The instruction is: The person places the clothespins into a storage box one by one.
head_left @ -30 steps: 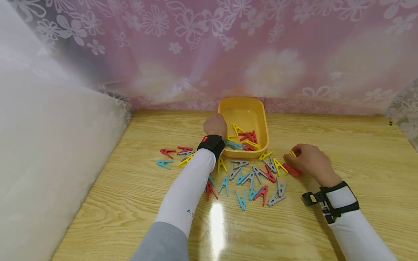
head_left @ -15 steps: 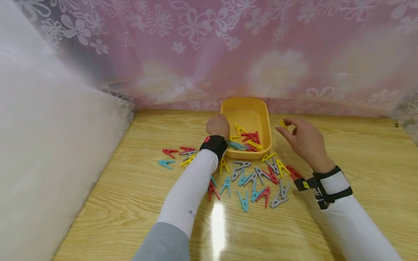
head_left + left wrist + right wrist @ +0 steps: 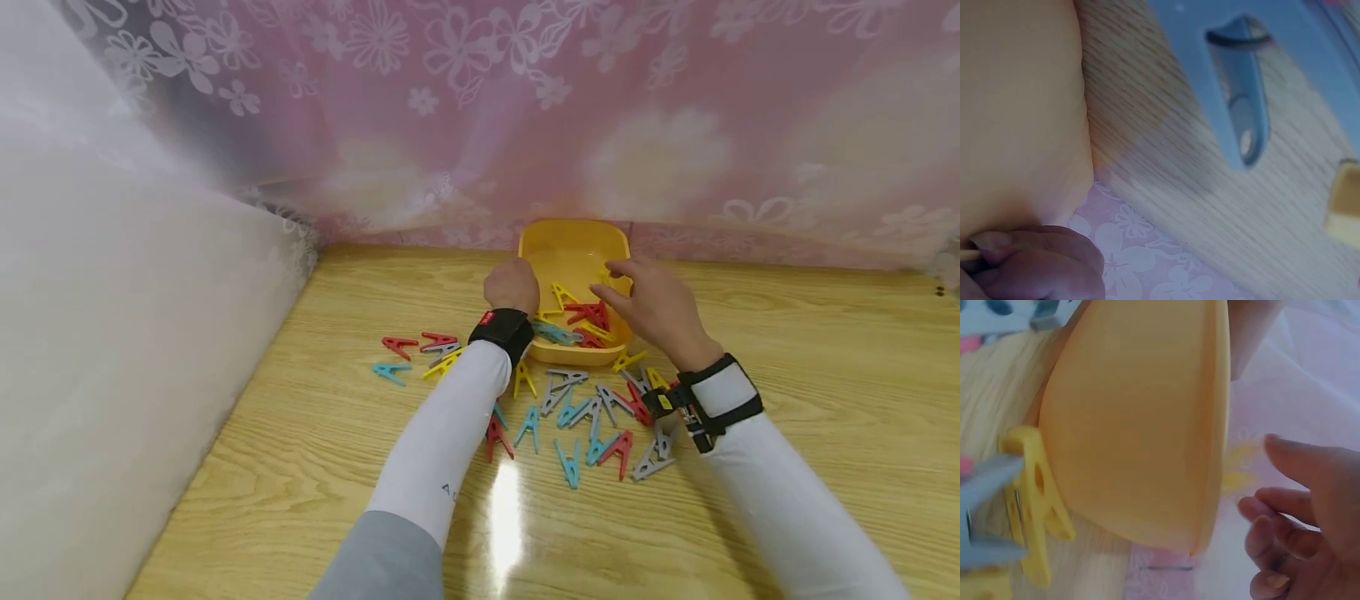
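My left hand (image 3: 512, 286) grips the left rim of a yellow plastic basin (image 3: 534, 236). Its curled fingers (image 3: 1047, 265) show low in the left wrist view; much of the grip is hidden. Over the basin's right rim is my right hand (image 3: 660, 310), thumb and fingers apart. A blurred yellow clothespin (image 3: 1241, 469) appears in front of those fingertips in the right wrist view, apart from them, near the rim. Inside the basin lie several clothespins, among them red ones (image 3: 588, 313), yellow ones (image 3: 562, 296) and a blue bunch (image 3: 553, 333).
Several loose grey, blue, red and yellow clothespins, such as a blue one (image 3: 568, 463), are spread on the wooden table (image 3: 300, 467) before the basin. More, including a red one (image 3: 399, 345), lie to the left. A pink floral curtain (image 3: 480, 167) hangs behind.
My right hand has lifted a yellow clothespin from the table, carried it left to the basin and spread its fingers, letting it go. My left hand has stayed on the rim.
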The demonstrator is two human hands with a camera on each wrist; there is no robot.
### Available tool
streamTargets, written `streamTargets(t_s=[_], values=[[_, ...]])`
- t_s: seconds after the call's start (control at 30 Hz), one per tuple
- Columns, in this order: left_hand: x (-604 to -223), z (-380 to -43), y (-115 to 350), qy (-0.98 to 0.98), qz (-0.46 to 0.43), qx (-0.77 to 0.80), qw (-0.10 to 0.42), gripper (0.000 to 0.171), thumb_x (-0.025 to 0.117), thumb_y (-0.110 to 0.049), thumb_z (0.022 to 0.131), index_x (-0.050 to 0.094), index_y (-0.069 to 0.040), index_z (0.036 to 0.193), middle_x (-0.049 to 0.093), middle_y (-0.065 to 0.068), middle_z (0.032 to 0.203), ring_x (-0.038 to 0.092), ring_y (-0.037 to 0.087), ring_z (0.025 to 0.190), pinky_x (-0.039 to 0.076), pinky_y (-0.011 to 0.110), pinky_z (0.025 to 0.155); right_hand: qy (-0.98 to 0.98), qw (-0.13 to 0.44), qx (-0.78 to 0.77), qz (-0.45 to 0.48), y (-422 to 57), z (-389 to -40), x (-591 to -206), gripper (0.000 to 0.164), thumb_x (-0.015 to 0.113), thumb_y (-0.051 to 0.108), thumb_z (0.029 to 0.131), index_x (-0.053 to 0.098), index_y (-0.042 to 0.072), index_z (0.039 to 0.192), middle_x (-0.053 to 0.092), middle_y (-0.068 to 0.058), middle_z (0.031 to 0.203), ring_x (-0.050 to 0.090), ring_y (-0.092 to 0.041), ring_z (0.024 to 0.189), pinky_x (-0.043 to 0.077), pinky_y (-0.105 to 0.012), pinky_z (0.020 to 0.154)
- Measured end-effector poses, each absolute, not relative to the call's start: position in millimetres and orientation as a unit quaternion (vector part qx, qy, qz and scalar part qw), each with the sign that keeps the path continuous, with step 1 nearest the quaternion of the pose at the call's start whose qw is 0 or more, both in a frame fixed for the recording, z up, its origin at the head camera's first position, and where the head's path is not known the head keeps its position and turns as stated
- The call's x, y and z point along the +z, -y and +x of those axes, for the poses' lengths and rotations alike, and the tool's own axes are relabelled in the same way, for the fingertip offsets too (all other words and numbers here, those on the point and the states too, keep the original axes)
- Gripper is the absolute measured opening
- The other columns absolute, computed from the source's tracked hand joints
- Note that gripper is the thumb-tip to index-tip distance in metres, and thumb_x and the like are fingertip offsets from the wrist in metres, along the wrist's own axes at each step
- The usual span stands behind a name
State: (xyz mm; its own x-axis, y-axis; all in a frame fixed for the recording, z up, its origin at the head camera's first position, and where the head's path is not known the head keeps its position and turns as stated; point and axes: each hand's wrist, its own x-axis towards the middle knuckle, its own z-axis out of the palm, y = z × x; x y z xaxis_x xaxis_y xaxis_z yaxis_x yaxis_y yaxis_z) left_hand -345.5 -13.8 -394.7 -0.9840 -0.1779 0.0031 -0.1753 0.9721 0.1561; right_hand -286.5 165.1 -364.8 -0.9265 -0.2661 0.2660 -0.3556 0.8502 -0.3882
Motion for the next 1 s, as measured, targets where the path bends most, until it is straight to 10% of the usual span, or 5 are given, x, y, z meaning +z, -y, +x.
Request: streamTargets(t_s=[0.7,1.0], values=[[-400,-350,15,0.994,0.075,-0.074,0.008,0.029,0.045,-0.025,0.102,0.071,-0.013,0.097,0.069,0.002,0.084,0.065,0.016,0.071,0.043,0.028,0.048,0.960,0.103,0.200,0.166,-203,-252,-371,0.042,0.061,0.033,0.094,0.060,0.002,0.122,0.056,-0.017,0.112,0.053,-0.025,0.071,0.046,-0.040,0.057],[-398,-353,15,0.993,0.090,-0.071,0.017,0.028,0.047,-0.024,0.101,0.070,-0.011,0.095,0.067,0.003,0.080,0.065,0.017,0.069,0.051,0.030,0.055,0.971,0.044,0.183,0.146,-232,-227,-379,0.052,0.061,0.038,0.093,0.054,0.004,0.131,0.051,-0.022,0.125,0.057,-0.035,0.093,0.049,-0.052,0.072]])
